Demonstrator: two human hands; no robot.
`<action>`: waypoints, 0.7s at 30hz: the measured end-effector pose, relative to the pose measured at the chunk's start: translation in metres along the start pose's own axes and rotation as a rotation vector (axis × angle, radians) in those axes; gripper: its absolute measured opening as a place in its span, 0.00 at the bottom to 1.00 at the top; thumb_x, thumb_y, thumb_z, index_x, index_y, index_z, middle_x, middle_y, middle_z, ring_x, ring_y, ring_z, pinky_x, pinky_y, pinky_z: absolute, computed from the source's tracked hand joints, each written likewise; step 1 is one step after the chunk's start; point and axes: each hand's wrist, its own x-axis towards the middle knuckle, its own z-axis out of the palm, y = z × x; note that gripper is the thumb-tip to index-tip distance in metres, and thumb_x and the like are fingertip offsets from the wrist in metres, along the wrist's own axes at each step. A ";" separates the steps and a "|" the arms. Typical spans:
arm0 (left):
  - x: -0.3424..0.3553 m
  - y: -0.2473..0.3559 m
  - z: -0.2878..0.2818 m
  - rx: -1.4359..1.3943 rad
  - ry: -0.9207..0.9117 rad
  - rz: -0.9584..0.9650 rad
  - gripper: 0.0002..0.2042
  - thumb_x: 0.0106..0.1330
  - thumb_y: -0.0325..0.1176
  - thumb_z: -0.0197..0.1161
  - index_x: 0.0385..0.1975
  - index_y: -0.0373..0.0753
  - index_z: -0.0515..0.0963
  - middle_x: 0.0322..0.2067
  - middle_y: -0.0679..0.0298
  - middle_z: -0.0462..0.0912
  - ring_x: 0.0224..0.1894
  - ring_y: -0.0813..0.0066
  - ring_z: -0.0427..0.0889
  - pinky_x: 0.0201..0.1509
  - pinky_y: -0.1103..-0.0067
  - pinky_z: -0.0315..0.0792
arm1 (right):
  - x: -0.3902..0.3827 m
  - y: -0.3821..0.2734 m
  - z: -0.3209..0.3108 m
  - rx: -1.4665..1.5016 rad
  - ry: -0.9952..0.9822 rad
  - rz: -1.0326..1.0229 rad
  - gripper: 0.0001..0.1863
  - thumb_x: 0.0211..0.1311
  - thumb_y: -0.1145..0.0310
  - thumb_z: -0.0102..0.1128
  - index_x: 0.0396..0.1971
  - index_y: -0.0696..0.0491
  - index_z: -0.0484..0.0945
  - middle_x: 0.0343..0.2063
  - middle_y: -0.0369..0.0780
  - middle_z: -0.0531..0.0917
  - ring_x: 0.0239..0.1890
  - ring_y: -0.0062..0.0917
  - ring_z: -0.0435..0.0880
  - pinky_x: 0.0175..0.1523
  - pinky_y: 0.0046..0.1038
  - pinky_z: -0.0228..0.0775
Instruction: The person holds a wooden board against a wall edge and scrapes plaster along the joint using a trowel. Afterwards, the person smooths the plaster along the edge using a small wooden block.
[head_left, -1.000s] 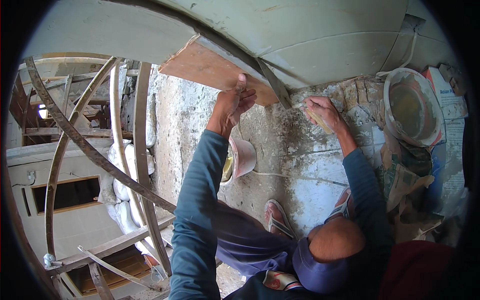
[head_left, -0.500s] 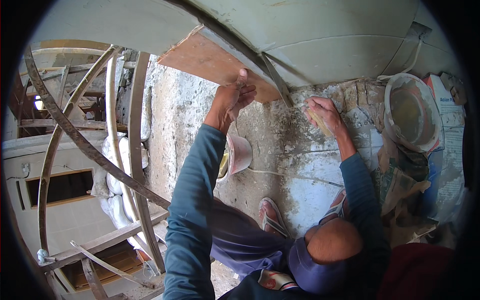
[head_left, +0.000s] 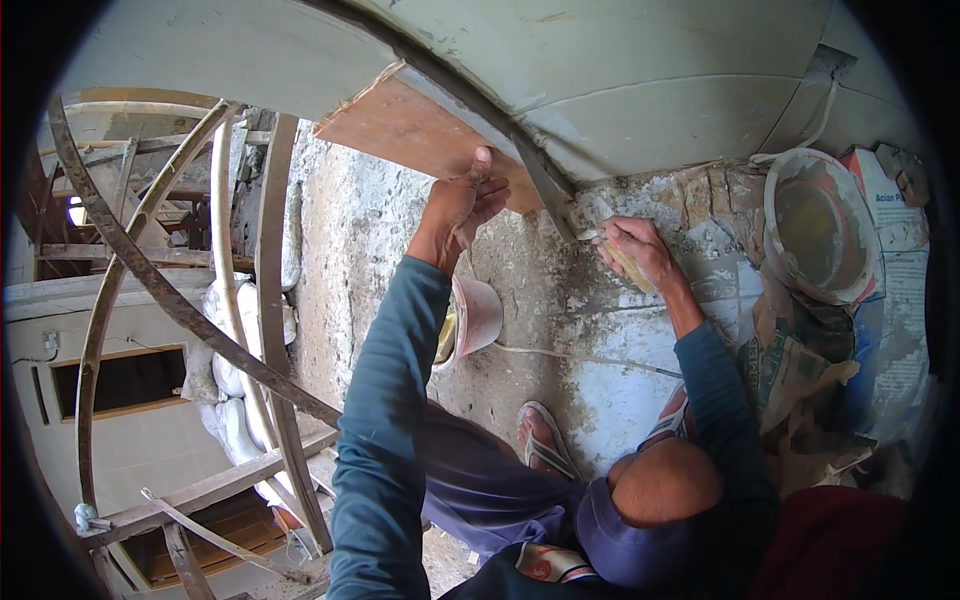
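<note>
My left hand (head_left: 465, 205) is closed at the lower edge of a reddish-brown wooden board (head_left: 410, 118). Its thumb lies against the board's face and the other fingers curl below. The board sits along a dark grey groove (head_left: 440, 62) at the edge of a pale panelled wall. In my right hand (head_left: 640, 250) is a trowel, gripped by its wooden handle (head_left: 627, 268). The trowel's narrow grey blade (head_left: 545, 188) slants up and left, close to the board's right end and the groove. Whether the blade touches the board, I cannot tell.
A pinkish bucket (head_left: 480, 312) stands below my left hand. At the right is a larger mortar-stained bucket (head_left: 818, 228), beside torn paper sacks (head_left: 800, 375). A thin cable (head_left: 570, 352) crosses the stained floor. Curved wooden frames (head_left: 270, 250) stand at the left.
My right hand and the trowel have shifted slightly left and toward me, the blade sliding down near the board's right end. My left hand stays almost in place on the board.
</note>
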 end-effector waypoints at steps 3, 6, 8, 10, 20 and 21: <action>-0.002 0.000 0.000 -0.014 0.004 -0.018 0.36 0.65 0.54 0.64 0.60 0.27 0.64 0.53 0.40 0.75 0.55 0.51 0.78 0.56 0.66 0.77 | 0.001 -0.025 0.005 0.011 0.073 -0.038 0.19 0.73 0.56 0.49 0.36 0.60 0.75 0.20 0.37 0.74 0.18 0.17 0.69 0.23 0.21 0.61; -0.004 0.001 0.000 -0.027 0.006 -0.005 0.36 0.65 0.54 0.64 0.59 0.27 0.65 0.52 0.40 0.75 0.55 0.51 0.78 0.56 0.66 0.77 | 0.022 -0.029 -0.002 -0.113 0.022 -0.058 0.19 0.74 0.56 0.49 0.35 0.60 0.75 0.20 0.36 0.74 0.19 0.16 0.68 0.23 0.21 0.60; -0.002 0.002 0.003 -0.038 0.007 -0.007 0.36 0.65 0.54 0.64 0.59 0.27 0.65 0.52 0.40 0.75 0.55 0.51 0.78 0.56 0.66 0.77 | 0.025 -0.022 -0.004 -0.146 0.026 -0.057 0.19 0.74 0.56 0.49 0.34 0.59 0.75 0.20 0.35 0.73 0.19 0.15 0.67 0.23 0.21 0.60; -0.003 0.000 0.004 -0.016 0.009 -0.005 0.36 0.64 0.54 0.65 0.59 0.27 0.65 0.52 0.40 0.75 0.54 0.51 0.78 0.56 0.66 0.77 | 0.019 -0.013 0.000 -0.080 0.015 -0.045 0.19 0.74 0.57 0.49 0.32 0.59 0.74 0.20 0.35 0.73 0.19 0.16 0.67 0.23 0.21 0.60; -0.003 -0.001 0.003 0.008 -0.016 0.037 0.39 0.63 0.57 0.65 0.61 0.28 0.64 0.52 0.41 0.76 0.54 0.52 0.79 0.55 0.68 0.77 | -0.060 -0.051 0.013 -0.286 0.240 -0.120 0.17 0.70 0.59 0.54 0.42 0.60 0.73 0.25 0.37 0.75 0.26 0.19 0.73 0.34 0.26 0.68; -0.002 0.000 -0.001 0.051 -0.013 0.050 0.40 0.62 0.58 0.65 0.61 0.28 0.64 0.52 0.41 0.75 0.54 0.53 0.79 0.54 0.68 0.76 | -0.065 -0.064 0.019 -0.430 0.286 -0.028 0.16 0.68 0.61 0.57 0.42 0.60 0.72 0.25 0.38 0.75 0.27 0.20 0.74 0.34 0.28 0.68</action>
